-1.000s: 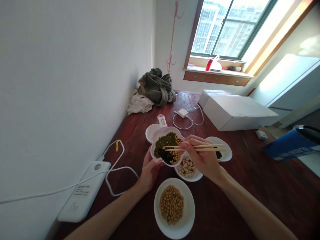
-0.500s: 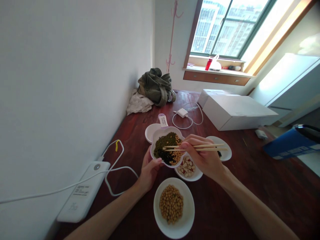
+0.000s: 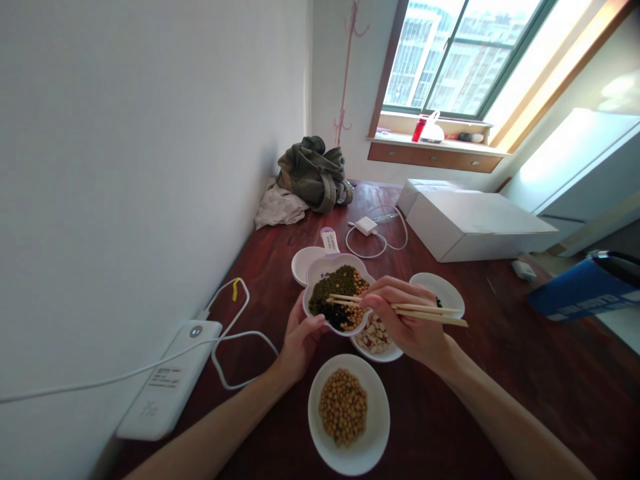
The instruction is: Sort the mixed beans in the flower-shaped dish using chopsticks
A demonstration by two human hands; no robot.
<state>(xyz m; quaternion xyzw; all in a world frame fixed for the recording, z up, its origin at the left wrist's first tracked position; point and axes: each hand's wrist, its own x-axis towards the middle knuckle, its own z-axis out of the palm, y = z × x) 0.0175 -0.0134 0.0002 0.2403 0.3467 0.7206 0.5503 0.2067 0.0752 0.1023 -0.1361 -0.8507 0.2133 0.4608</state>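
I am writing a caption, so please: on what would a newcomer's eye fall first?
Probably the wavy bowl of green, tan and dark bits, held in the left hand near the centre. Chopsticks in the right hand point into it. Next, the bright window at upper right.

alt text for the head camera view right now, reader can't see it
A right hand holds pale chopsticks to the green, tan and dark grains in a lobed bowl that the left hand grips. A white bowl of tan beans stands nearer on the dark red table; an olive bag lies behind.
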